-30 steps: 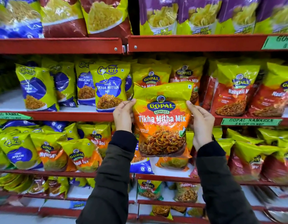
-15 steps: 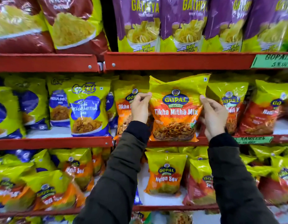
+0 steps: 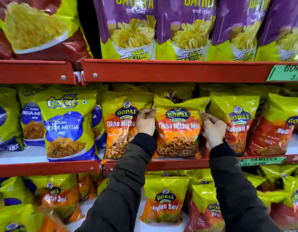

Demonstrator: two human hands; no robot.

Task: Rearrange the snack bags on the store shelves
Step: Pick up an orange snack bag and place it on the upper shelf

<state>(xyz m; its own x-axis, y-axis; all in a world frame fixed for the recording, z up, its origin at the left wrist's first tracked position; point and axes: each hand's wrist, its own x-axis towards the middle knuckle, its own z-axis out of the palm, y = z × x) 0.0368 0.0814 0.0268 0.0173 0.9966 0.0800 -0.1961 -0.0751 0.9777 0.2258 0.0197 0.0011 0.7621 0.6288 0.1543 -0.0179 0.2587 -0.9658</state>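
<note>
Left hand (image 3: 145,122) & right hand (image 3: 212,129) each pinch a side edge of the glossy orange-yellow Tikha Mitha Mix foil bag (image 3: 178,129), standing on the red metal middle shelf (image 3: 175,164). Risk (est.): slick, puffy bag tips fwd on release; elbows may nudge neighbours. Count: 2 orange Tikha Mitha bags fronting, 4 purple Gathiya bags (image 3: 130,29) above.

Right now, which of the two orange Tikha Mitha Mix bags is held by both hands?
The right-hand Tikha Mitha Mix bag, next to the Nadiyadi bag: left hand and right hand grip its sides. Its twin stands free.
</note>
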